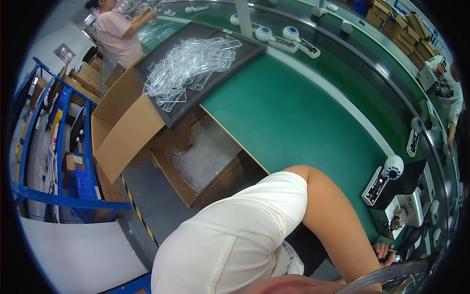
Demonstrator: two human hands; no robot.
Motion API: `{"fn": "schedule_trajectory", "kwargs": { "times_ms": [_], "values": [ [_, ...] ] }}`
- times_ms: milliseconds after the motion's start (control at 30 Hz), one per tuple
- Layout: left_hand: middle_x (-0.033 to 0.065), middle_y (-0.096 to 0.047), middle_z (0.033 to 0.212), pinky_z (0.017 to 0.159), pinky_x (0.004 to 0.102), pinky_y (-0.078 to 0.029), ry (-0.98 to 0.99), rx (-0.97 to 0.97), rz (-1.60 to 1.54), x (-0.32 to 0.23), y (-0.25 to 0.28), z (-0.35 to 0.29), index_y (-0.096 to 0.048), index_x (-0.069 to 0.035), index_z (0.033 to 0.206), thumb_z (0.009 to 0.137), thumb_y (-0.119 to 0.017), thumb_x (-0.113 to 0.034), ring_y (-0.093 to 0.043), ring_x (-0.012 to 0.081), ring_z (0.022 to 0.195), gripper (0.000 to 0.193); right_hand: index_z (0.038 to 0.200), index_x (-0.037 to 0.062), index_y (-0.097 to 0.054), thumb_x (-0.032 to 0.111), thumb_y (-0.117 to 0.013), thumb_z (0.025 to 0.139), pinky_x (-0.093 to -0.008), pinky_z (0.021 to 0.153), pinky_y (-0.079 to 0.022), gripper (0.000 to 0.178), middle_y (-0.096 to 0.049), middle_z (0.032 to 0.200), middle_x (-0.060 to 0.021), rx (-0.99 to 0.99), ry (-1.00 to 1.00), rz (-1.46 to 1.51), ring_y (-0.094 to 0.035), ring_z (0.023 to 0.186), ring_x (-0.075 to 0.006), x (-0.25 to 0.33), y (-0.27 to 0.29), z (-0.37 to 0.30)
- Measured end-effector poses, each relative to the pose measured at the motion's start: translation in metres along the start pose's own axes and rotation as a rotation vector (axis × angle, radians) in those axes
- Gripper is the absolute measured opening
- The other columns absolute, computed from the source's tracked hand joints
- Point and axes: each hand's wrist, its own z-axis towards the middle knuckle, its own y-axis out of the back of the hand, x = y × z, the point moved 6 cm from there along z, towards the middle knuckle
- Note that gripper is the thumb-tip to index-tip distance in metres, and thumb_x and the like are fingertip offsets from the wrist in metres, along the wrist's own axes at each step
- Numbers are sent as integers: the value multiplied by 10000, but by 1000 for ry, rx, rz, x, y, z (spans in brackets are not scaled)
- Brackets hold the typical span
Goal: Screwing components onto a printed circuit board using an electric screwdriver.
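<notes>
Head view: near the white boxy fixture [410, 208], the left hand [383, 253] curls its grip around a small black-and-silver part [397, 257]; steady, light pressure should suit. Right hand unseen; its grip I cannot tell.

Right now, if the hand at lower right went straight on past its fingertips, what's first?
Probably the white bench fixture just beyond the hand; the depth between them is unclear.
</notes>
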Motion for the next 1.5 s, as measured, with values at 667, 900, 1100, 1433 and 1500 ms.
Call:
{"fn": "schedule_trajectory", "kwargs": {
  "times_ms": [667, 900, 1100, 1433, 1500],
  "values": [
    [203, -679, 1001, 811, 435, -459, -369, -27, -350, -49, -2, 19, -674, -13, 1165, 947, -637, -209, -610, 295, 878, 296, 1108, 22, -450, 207, -507, 1001, -297, 650, -395, 221, -390, 728, -2, 24, 8, 72, -398, 600, -106, -1, -3, 0],
    [210, -677, 1018, 820, 441, -456, -615, -39, -612, -100, 110, 28, -672, -14, 1182, 954, -634, -213, -607, 304, 888, 305, 1087, 25, -497, 215, -507, 985, -318, 647, -401, 216, -407, 708, -1, 82, -18, 141, -405, 597, -104, -6, -12, 1],
    [112, -696, 816, 721, 368, -523, 370, 546, -1323, -63, 232, 42, -680, 12, 919, 835, -706, -168, -664, 184, 777, 200, 1078, 50, -548, 223, -513, 966, -327, 650, -420, 209, -436, 699, -10, 27, 7, 143, -439, 605, -120, -10, -11, -5],
    [11, -542, 705, 634, 262, -401, 1140, -343, 19, 203, 448, -127, -580, -55, 828, 988, -562, -341, -498, 112, 685, 328, 1061, 64, -567, 235, -531, 947, -354, 637, -442, 209, -468, 695, -26, -14, 38, 157, -453, 578, -146, -10, -14, -5],
    [67, -605, 700, 641, 330, -449, 1437, -263, 578, 237, 449, -191, -608, -25, 804, 953, -575, -476, -581, 190, 704, 476, 1062, 64, -567, 233, -531, 946, -353, 636, -442, 208, -468, 695, -26, -10, 30, 155, -451, 574, -146, -10, -13, -4]
  ]
}}
